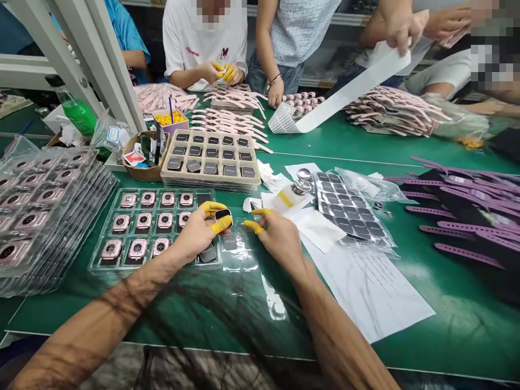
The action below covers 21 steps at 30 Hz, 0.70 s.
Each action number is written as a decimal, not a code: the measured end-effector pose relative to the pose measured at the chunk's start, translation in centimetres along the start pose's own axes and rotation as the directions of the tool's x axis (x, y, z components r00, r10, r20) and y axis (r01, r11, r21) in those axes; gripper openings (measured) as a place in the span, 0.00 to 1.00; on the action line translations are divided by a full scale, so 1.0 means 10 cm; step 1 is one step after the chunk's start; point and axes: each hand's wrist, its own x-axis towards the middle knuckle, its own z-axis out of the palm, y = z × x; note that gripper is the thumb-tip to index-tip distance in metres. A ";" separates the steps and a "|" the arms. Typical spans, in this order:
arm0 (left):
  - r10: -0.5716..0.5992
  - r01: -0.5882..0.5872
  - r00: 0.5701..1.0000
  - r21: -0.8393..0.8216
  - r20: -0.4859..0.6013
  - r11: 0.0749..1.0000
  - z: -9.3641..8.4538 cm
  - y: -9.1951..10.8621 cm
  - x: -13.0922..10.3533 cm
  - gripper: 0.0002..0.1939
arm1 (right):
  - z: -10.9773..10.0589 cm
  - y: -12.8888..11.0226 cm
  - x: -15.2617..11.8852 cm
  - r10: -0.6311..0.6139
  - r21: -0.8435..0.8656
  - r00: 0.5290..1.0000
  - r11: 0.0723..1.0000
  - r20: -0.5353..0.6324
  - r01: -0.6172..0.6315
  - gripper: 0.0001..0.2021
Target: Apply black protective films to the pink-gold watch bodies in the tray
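Observation:
My left hand (197, 230), with yellow finger cots on its fingertips, grips a small watch body (222, 215) with a dark screen and pale case. To its right is my right hand (280, 238), also in yellow finger cots. Its thumb and forefinger are apart, with nothing visible between them. Below my left forearm lies a clear plastic tray (94, 259) with rows of pink watch bodies (138, 248), sensor side up. Dark square cards sit in its right-hand cells. Another dark square card (229, 241) lies on clear film (244, 259) between my hands.
Stacked trays (77, 216) stand at left. Behind are a beige tray (170, 176) of dark squares and a cardboard box (142, 172). A pump bottle (290, 196), sticker sheets (353, 214), paper (365, 292) and purple straps (467, 216) lie right. Several people work opposite.

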 end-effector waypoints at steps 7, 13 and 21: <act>0.095 -0.115 0.991 0.246 0.093 0.963 -0.04 -0.09 -0.03 0.30 | 0.03 -0.19 0.33 0.178 0.005 0.983 0.984 -0.035 -0.178 0.11; 0.121 -0.140 0.990 0.333 0.078 0.933 -0.06 -0.15 -0.01 0.28 | -0.07 -0.46 0.05 -0.064 0.360 0.991 0.928 -0.116 0.102 0.14; 0.075 -0.080 0.997 0.301 0.028 0.950 -0.05 -0.13 -0.01 0.29 | -0.06 -0.51 0.07 0.019 0.428 0.953 0.896 -0.302 0.118 0.14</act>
